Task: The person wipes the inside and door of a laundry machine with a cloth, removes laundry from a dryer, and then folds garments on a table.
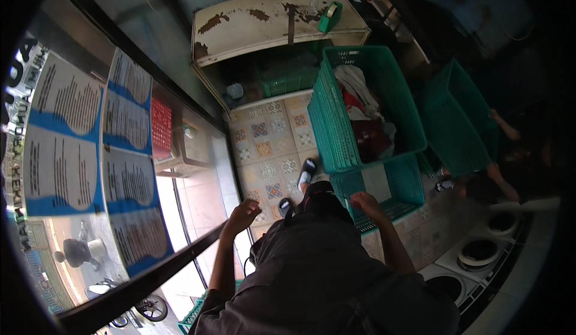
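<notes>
My left hand (243, 215) hangs beside my body near the glass door, fingers loosely curled, with nothing seen in it. On the other side, my right hand (368, 205) appears above the near edge of a low green plastic basket (407, 195); it looks empty, and I cannot tell whether it touches the rim. Ahead stands a taller stack of green plastic laundry baskets (330, 123). Its top basket holds crumpled cloth, including a whitish piece (355, 83) and a dark red bundle (371, 137).
Another person's hands (495, 170) hold a tilted green basket (459, 123) at the right. A worn white counter (252, 24) bears a green tape dispenser (330, 17) and a clear bottle (313, 2). White machines with round doors (477, 251) line the lower right. Posters (67, 96) cover the glass.
</notes>
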Motion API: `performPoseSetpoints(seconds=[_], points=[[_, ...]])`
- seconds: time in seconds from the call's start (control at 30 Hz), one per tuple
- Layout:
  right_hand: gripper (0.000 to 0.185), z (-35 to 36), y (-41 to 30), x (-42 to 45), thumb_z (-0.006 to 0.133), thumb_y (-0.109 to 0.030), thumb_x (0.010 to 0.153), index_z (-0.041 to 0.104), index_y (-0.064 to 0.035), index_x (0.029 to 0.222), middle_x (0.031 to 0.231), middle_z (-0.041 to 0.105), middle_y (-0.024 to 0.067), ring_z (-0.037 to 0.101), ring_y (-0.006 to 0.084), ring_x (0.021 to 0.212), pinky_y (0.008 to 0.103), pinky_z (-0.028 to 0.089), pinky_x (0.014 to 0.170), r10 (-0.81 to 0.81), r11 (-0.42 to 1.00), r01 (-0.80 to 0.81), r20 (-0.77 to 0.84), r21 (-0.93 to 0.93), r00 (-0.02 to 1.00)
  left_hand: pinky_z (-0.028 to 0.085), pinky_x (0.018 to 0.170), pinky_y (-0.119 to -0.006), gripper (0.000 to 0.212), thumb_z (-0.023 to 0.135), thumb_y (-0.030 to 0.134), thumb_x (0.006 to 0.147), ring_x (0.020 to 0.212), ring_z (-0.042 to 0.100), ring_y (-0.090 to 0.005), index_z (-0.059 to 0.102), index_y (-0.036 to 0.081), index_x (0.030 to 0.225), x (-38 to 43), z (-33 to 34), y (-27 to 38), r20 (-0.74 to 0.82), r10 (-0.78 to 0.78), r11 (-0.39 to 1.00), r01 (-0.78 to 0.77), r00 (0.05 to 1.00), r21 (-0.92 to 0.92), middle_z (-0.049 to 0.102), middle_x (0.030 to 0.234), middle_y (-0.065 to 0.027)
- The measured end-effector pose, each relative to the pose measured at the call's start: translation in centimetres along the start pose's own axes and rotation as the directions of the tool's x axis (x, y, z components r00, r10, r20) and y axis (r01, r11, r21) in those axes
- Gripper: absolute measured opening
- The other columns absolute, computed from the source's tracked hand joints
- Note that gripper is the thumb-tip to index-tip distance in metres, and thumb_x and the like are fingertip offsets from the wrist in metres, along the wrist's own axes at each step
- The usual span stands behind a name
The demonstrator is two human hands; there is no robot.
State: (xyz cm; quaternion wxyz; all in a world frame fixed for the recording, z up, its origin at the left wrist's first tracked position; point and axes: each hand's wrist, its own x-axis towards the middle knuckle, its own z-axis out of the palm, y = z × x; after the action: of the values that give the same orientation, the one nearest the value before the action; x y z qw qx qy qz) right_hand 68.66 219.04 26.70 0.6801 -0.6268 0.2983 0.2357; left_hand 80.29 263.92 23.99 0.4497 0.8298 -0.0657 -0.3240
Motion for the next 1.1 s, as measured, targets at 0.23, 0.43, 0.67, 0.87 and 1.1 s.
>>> performPoseSetpoints(seconds=[0.23,0.43,0.67,0.87,1.1], points=[[0.033,3.5,-9.2,20.9,0.053,-0.032,0.098,0.059,-0.001,0.105,0.091,0.066,0.0044,0.062,0.0132,0.079,0.0295,0.051,0.073,-0.255,0.898,0.253,0.041,-0.359,0.966,0.053,0.081,-0.036,0.044,0.066,0.031,0.091,0.092,0.066,-0.0247,0.056,0.0,0.122,13.9,-2.2,12.4,0.034,0.114,0.976,-0.119,0.993,0.183,0.065,0.107,-0.0139],[0.033,5.2,-22.8,40.3,0.055,-0.034,0.097,0.057,-0.0048,0.11,0.097,0.067,0.0061,0.065,0.0142,0.075,0.0298,0.052,0.067,-0.119,0.992,0.121,0.084,-0.023,0.989,0.051,0.088,-0.039,0.054,0.059,0.043,0.092,0.102,0.065,-0.032,0.056,0.001,0.125,25.4,-6.0,14.5,0.158,0.041,0.899,-0.105,0.987,0.425,0.063,0.118,-0.018],[0.051,4.4,-36.9,58.0,0.058,-0.048,0.093,0.053,-0.0063,0.122,0.1,0.063,0.0082,0.065,0.0198,0.073,0.0366,0.053,0.06,0.043,0.958,-0.019,-0.079,0.288,0.996,0.051,0.087,-0.039,0.051,0.061,0.04,0.09,0.102,0.064,-0.0325,0.057,0.001,0.122,37.8,-13.5,18.5,0.178,-0.017,0.887,-0.068,0.984,0.458,0.065,0.113,-0.019],[0.037,4.6,-43.4,65.6,0.055,-0.043,0.096,0.059,-0.0086,0.107,0.085,0.063,0.0046,0.064,0.0145,0.068,0.0299,0.051,0.057,0.091,0.951,-0.051,-0.119,0.305,0.989,0.051,0.088,-0.04,0.046,0.061,0.035,0.09,0.104,0.065,-0.0312,0.058,0.0,0.121,45.9,-17.4,21.4,0.091,-0.072,0.966,0.047,0.993,0.254,0.065,0.114,-0.02],[0.025,3.3,-43.2,57.1,0.054,-0.028,0.099,0.056,-0.0037,0.091,0.072,0.055,0.0006,0.053,0.0093,0.062,0.0277,0.044,0.053,-0.398,0.917,0.398,-0.024,-0.013,0.917,0.049,0.088,-0.043,0.041,0.06,0.034,0.09,0.103,0.063,-0.0351,0.059,0.001,0.114,56.2,-23.4,21.1,0.237,0.039,0.941,-0.116,0.971,0.319,0.066,0.11,-0.0202]])
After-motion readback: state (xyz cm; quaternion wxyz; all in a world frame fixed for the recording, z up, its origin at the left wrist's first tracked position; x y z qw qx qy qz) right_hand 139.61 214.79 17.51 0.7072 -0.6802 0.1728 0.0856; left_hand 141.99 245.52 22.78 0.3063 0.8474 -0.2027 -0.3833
